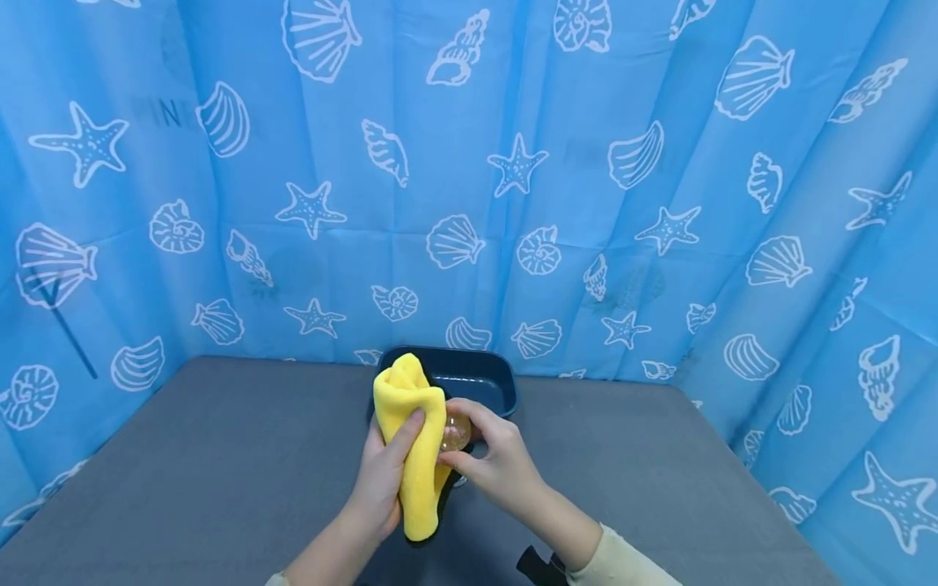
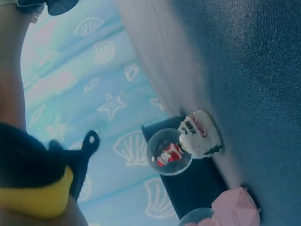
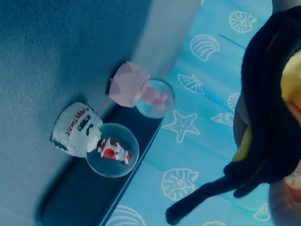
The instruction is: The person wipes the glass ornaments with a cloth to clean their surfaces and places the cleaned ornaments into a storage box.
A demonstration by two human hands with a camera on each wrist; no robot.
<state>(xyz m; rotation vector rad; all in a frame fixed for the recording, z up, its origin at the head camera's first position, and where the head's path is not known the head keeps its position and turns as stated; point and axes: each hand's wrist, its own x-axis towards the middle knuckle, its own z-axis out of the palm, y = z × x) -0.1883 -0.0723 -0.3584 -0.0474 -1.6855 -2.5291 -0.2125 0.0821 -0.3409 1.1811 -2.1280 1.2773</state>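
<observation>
My left hand [image 1: 384,472] grips a folded plush cloth [image 1: 421,488], yellow on one face and black on the other, thumb pressed on the yellow side. Against the cloth's right side, my right hand [image 1: 501,452] holds a clear snow globe [image 1: 456,431] between thumb and fingers; its base is hidden. Two more snow globes stand on the table, seen in the wrist views: a white-based snow globe [image 2: 169,153] with a Santa figure inside, and a pink-based snow globe [image 3: 129,84] with a pink figure. Cloth and hands mostly hide both in the head view.
Behind the hands, a dark blue rectangular tray [image 1: 476,382] sits at the back of the grey table [image 1: 242,464]. A blue curtain [image 1: 469,163] with white shells and starfish hangs along the back and sides. A dark object [image 1: 541,566] shows by the right wrist.
</observation>
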